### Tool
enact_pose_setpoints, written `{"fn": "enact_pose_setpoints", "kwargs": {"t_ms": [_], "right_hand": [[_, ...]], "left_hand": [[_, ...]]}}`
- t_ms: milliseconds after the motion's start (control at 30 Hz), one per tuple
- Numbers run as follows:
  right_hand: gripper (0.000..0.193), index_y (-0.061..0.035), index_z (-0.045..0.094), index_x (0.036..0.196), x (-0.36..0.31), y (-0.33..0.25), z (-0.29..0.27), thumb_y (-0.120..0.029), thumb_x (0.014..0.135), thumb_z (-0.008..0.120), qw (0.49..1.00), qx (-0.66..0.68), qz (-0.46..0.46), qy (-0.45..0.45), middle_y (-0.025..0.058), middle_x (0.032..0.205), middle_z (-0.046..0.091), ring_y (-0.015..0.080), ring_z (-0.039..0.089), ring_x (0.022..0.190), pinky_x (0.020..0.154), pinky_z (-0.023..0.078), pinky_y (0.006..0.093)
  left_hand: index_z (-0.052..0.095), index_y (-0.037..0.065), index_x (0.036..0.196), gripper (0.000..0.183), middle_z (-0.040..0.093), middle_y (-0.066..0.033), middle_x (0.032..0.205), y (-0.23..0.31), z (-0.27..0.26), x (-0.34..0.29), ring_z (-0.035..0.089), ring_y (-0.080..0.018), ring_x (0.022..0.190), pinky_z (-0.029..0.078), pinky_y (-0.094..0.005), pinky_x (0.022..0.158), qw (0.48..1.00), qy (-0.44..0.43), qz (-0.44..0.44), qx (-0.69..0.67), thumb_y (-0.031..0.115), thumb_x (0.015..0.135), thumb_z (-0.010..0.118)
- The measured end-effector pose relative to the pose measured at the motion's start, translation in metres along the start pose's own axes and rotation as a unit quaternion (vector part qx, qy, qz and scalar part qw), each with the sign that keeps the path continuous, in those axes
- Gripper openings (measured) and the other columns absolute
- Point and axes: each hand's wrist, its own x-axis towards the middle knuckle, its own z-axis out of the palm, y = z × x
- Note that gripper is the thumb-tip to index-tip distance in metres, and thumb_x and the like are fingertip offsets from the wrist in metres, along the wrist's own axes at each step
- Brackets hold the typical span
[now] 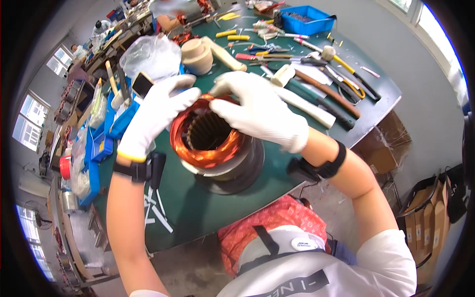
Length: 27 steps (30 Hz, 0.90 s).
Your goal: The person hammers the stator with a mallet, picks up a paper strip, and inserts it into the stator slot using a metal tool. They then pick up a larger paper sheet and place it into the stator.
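Observation:
A motor stator (pixel 225 175) stands upright on the green table, its grey round body topped by a ring of copper winding (pixel 205 157). Dark slots line the inside of its bore. Both my hands wear white gloves. At the far left of the ring is my left hand (pixel 161 106), thumb and fingers apart, with no held thing visible between them. My right hand (pixel 262 106) curls over the far right rim, with copper winding between its thumb and fingers. What the fingertips touch on the far side is partly hidden.
Hammers, pliers and handled tools (pixel 321 91) lie at the right. A blue bin (pixel 307 21) is at the back. Beyond the stator are a cream tape roll (pixel 197 55) and a plastic bag (pixel 151 57). White strips (pixel 161 218) lie near the front left, blue trays (pixel 121 121) farther left.

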Motion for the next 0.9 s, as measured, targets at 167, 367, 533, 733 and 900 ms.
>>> {"fn": "enact_pose_setpoints", "kwargs": {"t_ms": [167,367,533,733,900], "right_hand": [[0.034,0.0,0.07,0.106,-0.007,0.141,-0.115,-0.024,0.085,0.06,0.959,-0.162,0.223,-0.069,0.0234,0.103,0.069,0.0338,0.067,0.098,0.084,0.052,0.0383],[0.032,-0.0092,0.069,0.11,0.038,0.259,-0.106,-0.018,0.088,0.048,0.863,-0.423,0.218,-0.171,0.0194,0.111,0.069,0.0348,0.065,0.104,0.093,0.05,0.0432],[0.03,-0.0132,0.068,0.115,0.051,0.329,-0.086,-0.017,0.091,0.049,0.814,-0.477,0.195,-0.267,0.0184,0.114,0.068,0.0329,0.066,0.107,0.089,0.053,0.0422],[0.026,-0.0112,0.072,0.109,0.079,0.315,-0.056,-0.014,0.087,0.06,0.731,-0.523,0.202,-0.39,0.0187,0.115,0.067,0.0329,0.066,0.108,0.087,0.055,0.0407],[0.025,-0.0056,0.062,0.109,0.078,0.316,-0.092,-0.011,0.085,0.062,0.824,-0.533,0.141,-0.132,0.022,0.109,0.064,0.0369,0.067,0.095,0.082,0.055,0.0417]], "left_hand": [[0.055,-0.004,0.124,0.051,0.062,-0.0164,0.116,0.016,0.027,-0.034,0.062,-0.023,0.103,0.049,-0.0336,0.091,0.967,0.095,0.037,0.234,0.012,0.079,0.071],[0.059,0.002,0.113,0.041,0.058,-0.0172,0.106,-0.003,0.027,-0.046,0.059,-0.0323,0.104,0.048,-0.0397,0.094,0.95,0.177,0.072,0.247,0.005,0.072,0.066],[0.058,0.003,0.112,0.038,0.059,-0.015,0.106,-0.012,0.039,-0.04,0.063,-0.0307,0.106,0.05,-0.0386,0.093,0.97,0.161,0.066,0.171,-0.002,0.074,0.066],[0.059,0.007,0.112,0.038,0.057,-0.0162,0.105,0.003,0.036,-0.05,0.059,-0.0348,0.104,0.048,-0.0419,0.091,0.971,0.176,0.007,0.162,0.004,0.075,0.067],[0.058,0.007,0.111,0.039,0.057,-0.0174,0.104,-0.002,0.037,-0.034,0.057,-0.0367,0.103,0.047,-0.0427,0.09,0.971,0.171,0.056,0.159,0.005,0.074,0.07]]}}
